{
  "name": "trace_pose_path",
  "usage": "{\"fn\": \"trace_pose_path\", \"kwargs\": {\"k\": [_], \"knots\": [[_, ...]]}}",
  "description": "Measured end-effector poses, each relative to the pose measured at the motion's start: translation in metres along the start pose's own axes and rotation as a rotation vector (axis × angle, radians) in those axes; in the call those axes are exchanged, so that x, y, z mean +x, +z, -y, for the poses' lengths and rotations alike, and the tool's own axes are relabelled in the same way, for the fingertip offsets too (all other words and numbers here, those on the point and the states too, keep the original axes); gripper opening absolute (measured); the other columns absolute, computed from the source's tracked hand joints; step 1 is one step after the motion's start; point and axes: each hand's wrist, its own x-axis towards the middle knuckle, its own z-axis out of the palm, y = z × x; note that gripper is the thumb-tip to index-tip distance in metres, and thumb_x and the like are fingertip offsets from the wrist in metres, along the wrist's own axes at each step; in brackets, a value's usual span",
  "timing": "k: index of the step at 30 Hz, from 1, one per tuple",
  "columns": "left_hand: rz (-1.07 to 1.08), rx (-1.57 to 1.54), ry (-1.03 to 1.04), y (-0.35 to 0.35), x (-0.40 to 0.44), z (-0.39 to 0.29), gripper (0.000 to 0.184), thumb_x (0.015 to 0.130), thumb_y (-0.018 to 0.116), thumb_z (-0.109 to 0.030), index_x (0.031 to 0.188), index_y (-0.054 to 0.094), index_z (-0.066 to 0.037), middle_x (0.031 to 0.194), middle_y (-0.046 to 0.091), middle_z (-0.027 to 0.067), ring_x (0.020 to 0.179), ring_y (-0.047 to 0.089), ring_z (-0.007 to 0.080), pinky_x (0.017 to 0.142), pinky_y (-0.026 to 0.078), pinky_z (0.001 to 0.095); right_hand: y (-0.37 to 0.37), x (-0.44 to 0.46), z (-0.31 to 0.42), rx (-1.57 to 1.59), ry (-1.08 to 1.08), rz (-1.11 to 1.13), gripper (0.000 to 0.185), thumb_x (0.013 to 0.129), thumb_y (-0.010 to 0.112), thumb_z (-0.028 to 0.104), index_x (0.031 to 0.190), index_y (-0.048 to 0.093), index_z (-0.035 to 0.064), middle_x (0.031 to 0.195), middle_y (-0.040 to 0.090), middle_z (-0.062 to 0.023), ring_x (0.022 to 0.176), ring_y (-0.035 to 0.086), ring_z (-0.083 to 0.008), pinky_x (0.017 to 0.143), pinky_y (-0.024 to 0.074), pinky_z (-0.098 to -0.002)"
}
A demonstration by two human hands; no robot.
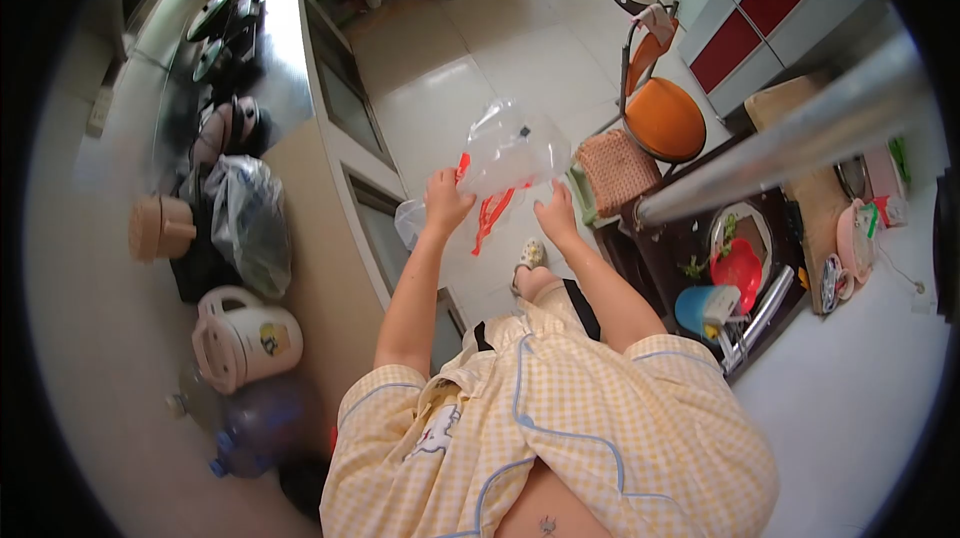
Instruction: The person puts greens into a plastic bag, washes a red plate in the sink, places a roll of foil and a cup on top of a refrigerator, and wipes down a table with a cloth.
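In front of me, above the floor, a crumpled clear plastic bag (512,143) with red strips (490,218) hangs between my hands. My left hand (449,202) is closed on the bag's near left edge, by a red part. On the other side, my right hand (557,215) has its thumb and forefinger apart, fingertips close to the bag's right edge; whether they touch it is hard to make out. Another piece of translucent plastic (408,224) shows left of my left wrist, beside the cabinet.
To the left runs a counter (310,188) with a filled plastic bag (250,223), a white pitcher-like appliance (248,338) and a large bottle (265,423). On the right are a sink with a red basin (737,271), a metal pole (760,153) and an orange chair (664,118).
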Motion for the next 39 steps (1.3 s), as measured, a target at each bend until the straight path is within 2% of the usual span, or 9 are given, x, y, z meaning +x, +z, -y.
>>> {"fn": "trace_pose_path", "kwargs": {"k": [6,10,15,21,31,33,35,36,39], "knots": [[0.053,0.322,0.041,0.031,0.089,0.003,0.057,0.057,0.067,-0.018,0.108,0.043,-0.009,0.097,0.048,0.0074,0.099,0.045,0.0260,0.090,0.026,0.0550,-0.004,0.070,-0.016,-0.054,0.153,0.162,0.059,0.070,0.055,0.016,0.122,0.031,0.0008,0.120,0.035,-0.0230,0.114,0.032,-0.0357,0.095,0.0300,-0.0375],[0.170,0.397,0.074,0.054,0.136,-0.004,0.063,0.058,0.068,-0.020,0.113,0.040,-0.008,0.102,0.048,0.0076,0.101,0.044,0.0256,0.092,0.024,0.0563,-0.017,0.099,-0.023,-0.016,0.261,0.172,0.061,0.070,0.055,0.014,0.124,0.028,0.0025,0.122,0.034,-0.0219,0.114,0.034,-0.0349,0.094,0.0311,-0.0372],[0.423,0.467,0.365,0.083,0.198,-0.024,0.078,0.059,0.069,-0.024,0.124,0.029,-0.007,0.110,0.046,0.0095,0.105,0.042,0.0263,0.091,0.025,0.0567,-0.019,0.125,-0.041,-0.025,0.306,0.099,0.068,0.071,0.055,0.013,0.129,0.021,0.0064,0.126,0.032,-0.0206,0.115,0.034,-0.0341,0.094,0.0311,-0.0369],[0.670,0.586,0.664,0.135,0.259,-0.043,0.089,0.061,0.069,-0.029,0.131,0.018,-0.009,0.114,0.043,0.0104,0.107,0.041,0.0270,0.090,0.026,0.0568,-0.023,0.141,-0.041,0.100,0.691,0.076,0.071,0.072,0.055,0.014,0.131,0.018,0.0070,0.126,0.034,-0.0219,0.114,0.036,-0.0335,0.093,0.0319,-0.0377],[0.884,0.614,1.093,0.213,0.303,-0.123,0.092,0.062,0.068,-0.030,0.132,0.013,-0.009,0.114,0.041,0.0091,0.106,0.042,0.0265,0.090,0.026,0.0572,-0.030,0.146,-0.036,0.356,0.978,-0.419,0.070,0.071,0.056,0.013,0.130,0.020,0.0022,0.125,0.037,-0.0218,0.115,0.037,-0.0315,0.092,0.0337,-0.0338],[0.948,0.612,1.113,0.232,0.307,-0.143,0.095,0.061,0.069,-0.031,0.133,0.010,-0.009,0.117,0.038,0.0108,0.110,0.038,0.0276,0.090,0.025,0.0581,-0.023,0.134,-0.049,0.214,0.826,-0.549,0.069,0.068,0.058,0.013,0.127,0.024,-0.0004,0.118,0.041,-0.0237,0.110,0.040,-0.0347,0.093,0.0331,-0.0354],[0.918,0.490,1.090,0.249,0.308,-0.161,0.102,0.059,0.071,-0.036,0.133,0.006,-0.010,0.127,0.029,0.0143,0.118,0.029,0.0306,0.092,0.021,0.0594,-0.018,0.118,-0.057,0.202,0.884,-0.607,0.063,0.069,0.057,0.013,0.124,0.031,-0.0013,0.115,0.044,-0.0228,0.109,0.041,-0.0336,0.093,0.0331,-0.0355],[0.944,0.484,1.087,0.253,0.308,-0.171,0.106,0.059,0.069,-0.044,0.133,0.003,-0.009,0.135,0.015,0.0147,0.125,0.017,0.0322,0.094,0.014,0.0606,-0.023,0.110,-0.054,0.241,0.958,-0.580,0.060,0.069,0.057,0.013,0.122,0.034,-0.0013,0.116,0.044,-0.0217,0.109,0.041,-0.0328,0.092,0.0333,-0.0357],[1.003,0.480,1.062,0.263,0.300,-0.194,0.107,0.058,0.069,-0.049,0.133,0.004,-0.008,0.137,0.010,0.0163,0.126,0.012,0.0341,0.094,0.013,0.0611,-0.010,0.084,-0.059,0.246,1.040,-0.594,0.050,0.069,0.058,0.015,0.114,0.044,-0.0009,0.113,0.048,-0.0189,0.106,0.044,-0.0310,0.090,0.0359,-0.0360]]}}
